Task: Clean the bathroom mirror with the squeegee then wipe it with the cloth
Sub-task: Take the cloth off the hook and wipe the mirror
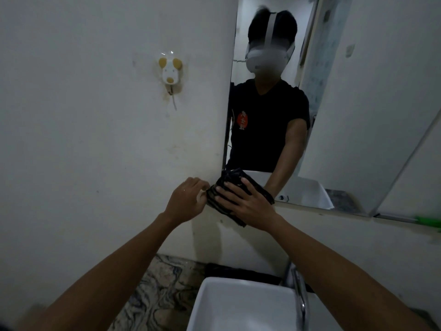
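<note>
The dark cloth, folded into a thick pad, is pressed against the lower left corner of the mirror, part of it hanging below the glass onto the wall. The right hand lies flat on the cloth with its grip wide, fingers spread and pointing up and left, palm holding the pad to the surface. The left hand sits just beside it against the wall, its grip narrow, fingertips pinching the cloth's left edge. On the wall well above and to the left hangs a mouse-shaped hook. Below the arms a white sink stands on the marbled bench, with a chrome faucet rising at its right rim under the right forearm. A green object, blurred, lies on the ledge under the mirror's right end.
</note>
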